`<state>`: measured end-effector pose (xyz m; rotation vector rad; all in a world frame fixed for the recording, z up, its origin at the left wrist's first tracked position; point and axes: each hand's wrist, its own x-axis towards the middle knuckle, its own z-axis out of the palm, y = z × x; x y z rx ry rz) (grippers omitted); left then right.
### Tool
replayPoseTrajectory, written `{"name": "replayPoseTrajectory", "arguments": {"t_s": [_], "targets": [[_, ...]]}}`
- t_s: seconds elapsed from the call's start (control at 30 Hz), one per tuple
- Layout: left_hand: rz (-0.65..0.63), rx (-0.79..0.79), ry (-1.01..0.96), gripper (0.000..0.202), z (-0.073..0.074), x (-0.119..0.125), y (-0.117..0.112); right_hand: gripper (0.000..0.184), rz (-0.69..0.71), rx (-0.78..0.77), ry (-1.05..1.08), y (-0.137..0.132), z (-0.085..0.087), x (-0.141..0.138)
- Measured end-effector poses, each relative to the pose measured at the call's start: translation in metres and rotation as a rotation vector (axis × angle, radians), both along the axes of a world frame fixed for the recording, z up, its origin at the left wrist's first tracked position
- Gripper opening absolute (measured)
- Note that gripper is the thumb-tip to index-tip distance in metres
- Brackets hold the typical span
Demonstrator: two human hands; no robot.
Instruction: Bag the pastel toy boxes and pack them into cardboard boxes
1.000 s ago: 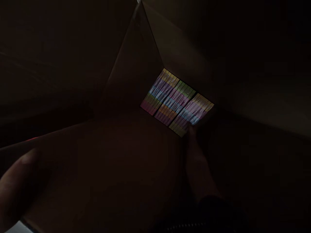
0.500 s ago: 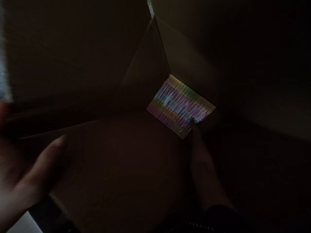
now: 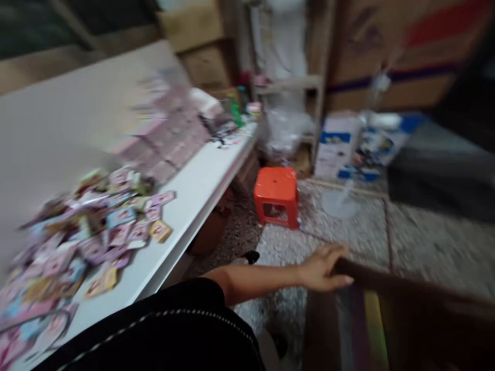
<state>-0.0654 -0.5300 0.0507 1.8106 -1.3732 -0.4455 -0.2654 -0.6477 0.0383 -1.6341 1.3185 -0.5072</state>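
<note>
At the lower right, my left hand (image 3: 323, 269) is closed over the edge of a large cardboard box (image 3: 417, 288), its arm stretched out to the right. My thumb lies along the near side and the fingers go over the rim. Purple and yellow strips (image 3: 373, 327) show blurred beside the box edge, below the hand. My right hand is out of view. On the white table (image 3: 193, 178) to the left is a loose pile of small pastel packets (image 3: 124, 221). Behind the pile stand stacked pinkish boxes (image 3: 166, 134).
A red plastic stool (image 3: 276, 196) stands on the floor past the table edge. Cardboard cartons (image 3: 204, 64) are stacked at the table's far end, near a green bottle (image 3: 235, 111). Farther back are a rack with clear plastic (image 3: 286, 123) and a large carton (image 3: 390, 56).
The view has swung from the dark box interior, where my right hand touched rows of coloured packets, to the table and floor. My right hand has left the view; my left grips the box edge.
</note>
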Motion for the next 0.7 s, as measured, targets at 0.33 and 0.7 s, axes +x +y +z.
{"name": "replayPoseTrajectory", "arguments": {"t_s": [0.33, 0.7], "targets": [[1.204, -0.063, 0.161, 0.034, 0.091, 0.224, 0.322, 0.063, 0.853, -0.028, -0.258, 0.180, 0.142, 0.345], [1.528, -0.255, -0.079, 0.037, 0.218, 0.549, 0.527, 0.037, 1.196, -0.142, -0.348, 0.375, 0.281, 0.817]]}}
